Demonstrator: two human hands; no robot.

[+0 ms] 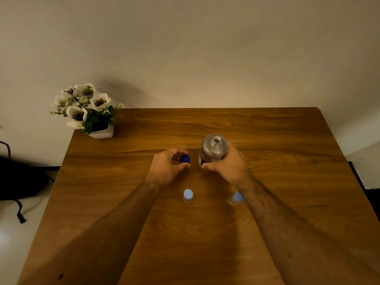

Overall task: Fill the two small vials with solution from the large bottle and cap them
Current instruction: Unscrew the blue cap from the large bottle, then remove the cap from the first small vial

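Observation:
A large clear bottle stands upright on the wooden table, its mouth uncovered. My right hand grips its lower body. Just left of it, my left hand pinches a dark blue bottle cap between its fingertips. Closer to me stand two small clear vials with pale blue caps on top. The left vial is in plain sight between my forearms. The right vial is partly hidden behind my right wrist.
A white pot of white flowers sits at the table's far left corner. A pale wall rises behind the table. Dark bags and a cord lie on the floor to the left.

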